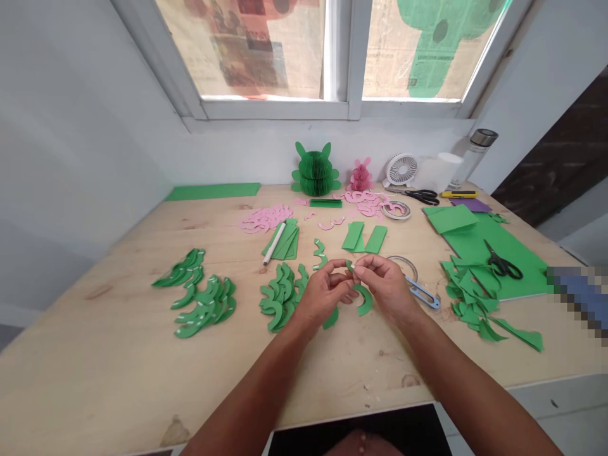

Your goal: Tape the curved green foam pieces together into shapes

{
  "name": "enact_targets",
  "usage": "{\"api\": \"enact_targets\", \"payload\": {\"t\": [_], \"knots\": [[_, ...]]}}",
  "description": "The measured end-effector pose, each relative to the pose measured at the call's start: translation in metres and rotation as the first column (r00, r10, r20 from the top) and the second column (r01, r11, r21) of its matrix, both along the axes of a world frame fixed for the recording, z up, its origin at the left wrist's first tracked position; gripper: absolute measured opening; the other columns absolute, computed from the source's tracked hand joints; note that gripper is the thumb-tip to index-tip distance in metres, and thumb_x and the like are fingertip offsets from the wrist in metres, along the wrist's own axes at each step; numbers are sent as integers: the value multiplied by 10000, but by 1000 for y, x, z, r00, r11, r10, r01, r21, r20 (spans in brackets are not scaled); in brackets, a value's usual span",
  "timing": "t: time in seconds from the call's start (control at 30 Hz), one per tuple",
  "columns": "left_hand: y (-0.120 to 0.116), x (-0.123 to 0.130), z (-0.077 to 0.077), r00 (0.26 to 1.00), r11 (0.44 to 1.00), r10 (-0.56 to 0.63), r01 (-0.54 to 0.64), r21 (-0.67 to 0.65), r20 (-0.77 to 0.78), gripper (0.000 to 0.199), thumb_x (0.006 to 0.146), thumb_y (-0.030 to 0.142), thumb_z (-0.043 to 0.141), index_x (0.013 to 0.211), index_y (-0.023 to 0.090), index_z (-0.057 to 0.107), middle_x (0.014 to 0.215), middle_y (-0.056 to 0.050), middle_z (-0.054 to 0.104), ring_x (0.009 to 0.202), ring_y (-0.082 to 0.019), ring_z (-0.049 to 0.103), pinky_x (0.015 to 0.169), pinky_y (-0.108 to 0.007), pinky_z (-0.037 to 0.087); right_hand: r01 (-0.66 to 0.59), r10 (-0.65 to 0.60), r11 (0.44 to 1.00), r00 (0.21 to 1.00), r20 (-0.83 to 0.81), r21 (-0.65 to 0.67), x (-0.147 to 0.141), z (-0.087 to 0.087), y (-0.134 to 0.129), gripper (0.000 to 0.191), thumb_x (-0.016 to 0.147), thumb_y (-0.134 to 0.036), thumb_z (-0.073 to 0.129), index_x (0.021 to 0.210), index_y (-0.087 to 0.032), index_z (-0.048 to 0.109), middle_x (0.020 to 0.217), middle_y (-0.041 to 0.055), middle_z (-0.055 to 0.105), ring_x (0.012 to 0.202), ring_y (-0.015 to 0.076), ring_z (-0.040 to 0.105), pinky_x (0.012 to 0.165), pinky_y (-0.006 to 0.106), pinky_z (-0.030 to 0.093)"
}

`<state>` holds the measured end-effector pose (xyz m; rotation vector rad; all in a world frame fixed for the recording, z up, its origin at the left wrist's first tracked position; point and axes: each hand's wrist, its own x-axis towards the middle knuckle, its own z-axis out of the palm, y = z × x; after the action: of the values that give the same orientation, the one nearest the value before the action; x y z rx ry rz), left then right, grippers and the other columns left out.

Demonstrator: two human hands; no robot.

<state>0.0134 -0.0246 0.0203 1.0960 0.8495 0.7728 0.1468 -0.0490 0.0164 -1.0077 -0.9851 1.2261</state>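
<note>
Near the middle of the table, my left hand [325,290] and my right hand [384,282] meet over a small green paper piece [349,266]. The fingers of both pinch it, and a bit of white shows at my right fingertips. A curved green paper piece [365,300] lies just under my right hand. Another green piece [331,318] is partly hidden by my left hand. To the left lie a pile of scalloped green cutouts [279,296] and a further pile [209,307] with white strips on them.
Behind my hands are green rectangles [375,239], a white pen [274,243] and pink cutouts [268,218]. On the right are a blue cutter [422,292], a tape roll [403,266], green scraps [470,294] and scissors [504,265]. Paper figures [317,172] stand by the wall.
</note>
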Motion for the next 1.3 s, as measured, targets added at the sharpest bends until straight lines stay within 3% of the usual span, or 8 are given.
{"api": "enact_targets", "payload": {"t": [0.17, 0.4, 0.53, 0.67, 0.9, 1.13, 1.3], "knots": [[-1, 2, 0, 999, 999, -35, 36, -23, 39, 481, 583, 184, 662, 1043, 152, 520, 628, 1, 644, 574, -141, 615, 617, -274, 482, 32, -34, 999, 995, 91, 19, -3, 3, -2, 194, 703, -342, 662, 674, -170, 578, 565, -25, 538, 526, 95, 471, 509, 229, 380], [-3, 5, -5, 994, 995, 91, -89, -37, 63, 511, 578, 333, 743, 1002, 121, 552, 622, -5, 633, 522, -126, 583, 538, -240, 449, -49, 46, 998, 995, 84, 39, -5, 3, -3, 191, 718, -348, 654, 688, -178, 571, 567, -24, 544, 510, 105, 497, 490, 239, 420], [-3, 3, -5, 995, 995, 98, -98, 3, 33, 448, 602, 307, 717, 981, 111, 582, 576, 16, 600, 478, -97, 539, 501, -216, 426, -28, 22, 998, 994, 107, 52, -4, 3, -3, 169, 721, -325, 650, 677, -180, 577, 596, -19, 562, 560, 106, 511, 537, 234, 432], [0, 3, -8, 998, 996, 69, -68, 65, -6, 376, 638, 247, 647, 985, 116, 588, 558, 26, 583, 449, -88, 517, 474, -207, 405, 18, -25, 999, 987, 160, 45, -3, 5, -2, 162, 703, -313, 656, 666, -175, 580, 610, -20, 558, 576, 101, 497, 552, 228, 417], [2, 3, -16, 996, 991, -29, 38, 126, -79, 453, 633, 147, 548, 1085, 122, 563, 515, 64, 520, 424, -76, 486, 463, -195, 373, 70, -83, 996, 967, 240, 62, 0, 4, -1, 157, 695, -309, 650, 660, -170, 587, 616, -19, 551, 572, 100, 490, 563, 232, 410], [-1, 4, -8, 999, 998, 37, -35, 58, -40, 464, 639, 321, 663, 1042, 111, 569, 545, 44, 541, 399, -72, 467, 430, -205, 363, 60, -70, 997, 969, 236, 50, -3, 6, -2, 165, 698, -323, 658, 663, -177, 592, 617, -5, 566, 583, 117, 508, 568, 249, 419], [0, 6, -10, 997, 996, 81, -82, 47, 20, 426, 618, 330, 693, 973, 119, 587, 584, 24, 564, 427, -65, 463, 420, -193, 366, 50, -60, 998, 973, 225, 46, -5, 6, -3, 168, 691, -323, 664, 650, -179, 586, 614, -3, 578, 586, 123, 521, 573, 255, 432]]}}
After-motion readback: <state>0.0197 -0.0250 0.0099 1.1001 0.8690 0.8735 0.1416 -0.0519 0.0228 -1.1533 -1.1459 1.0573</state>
